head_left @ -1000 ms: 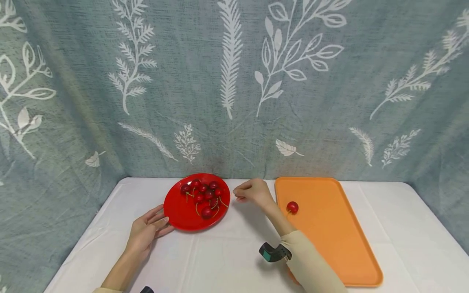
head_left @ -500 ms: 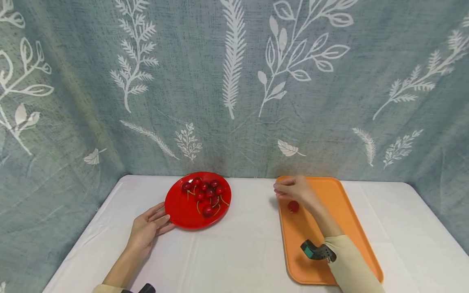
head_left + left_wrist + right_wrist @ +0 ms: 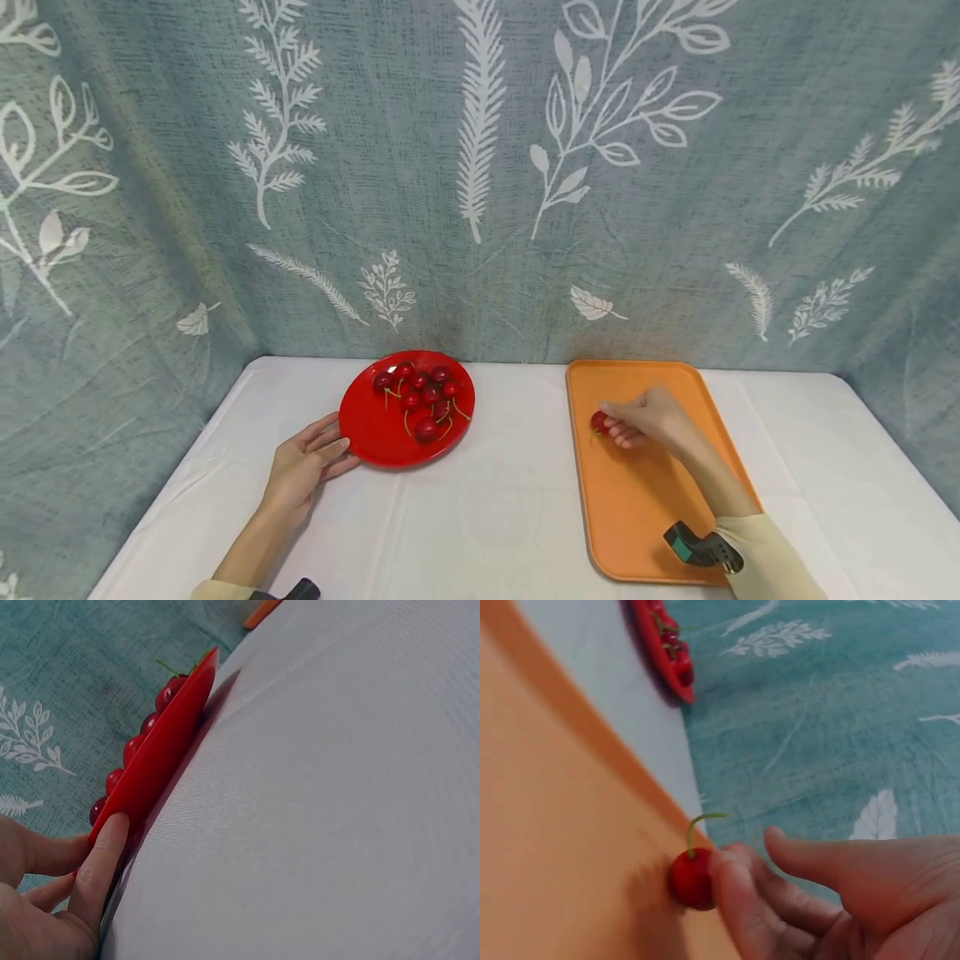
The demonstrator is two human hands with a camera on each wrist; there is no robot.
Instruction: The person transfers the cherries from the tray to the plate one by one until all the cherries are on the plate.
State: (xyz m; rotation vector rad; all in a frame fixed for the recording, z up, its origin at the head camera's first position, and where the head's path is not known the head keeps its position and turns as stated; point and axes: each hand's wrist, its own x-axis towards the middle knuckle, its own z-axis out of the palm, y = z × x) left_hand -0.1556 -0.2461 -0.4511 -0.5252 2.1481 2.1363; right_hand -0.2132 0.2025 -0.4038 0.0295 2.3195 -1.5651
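My left hand (image 3: 296,467) holds the rim of a red plate (image 3: 375,433), with fingers against its underside in the left wrist view. Several dark red cherries (image 3: 430,393) with green stems lie on the plate, mostly in its far right half. Over the orange tray (image 3: 622,517), my right hand (image 3: 648,419) is beside a single cherry (image 3: 692,879). Its fingertips (image 3: 731,874) touch or nearly touch the fruit, while the thumb stands apart from it. The cherry's stem curves upward in the right wrist view.
A white cloth (image 3: 517,500) covers the table between plate and tray. Behind the table hangs a blue-green curtain (image 3: 420,167) with white leaf prints. A black band (image 3: 701,546) sits on the right wrist.
My right hand has moved right, from beside the plate to the cherry on the tray. The left hand has kept its hold on the plate.
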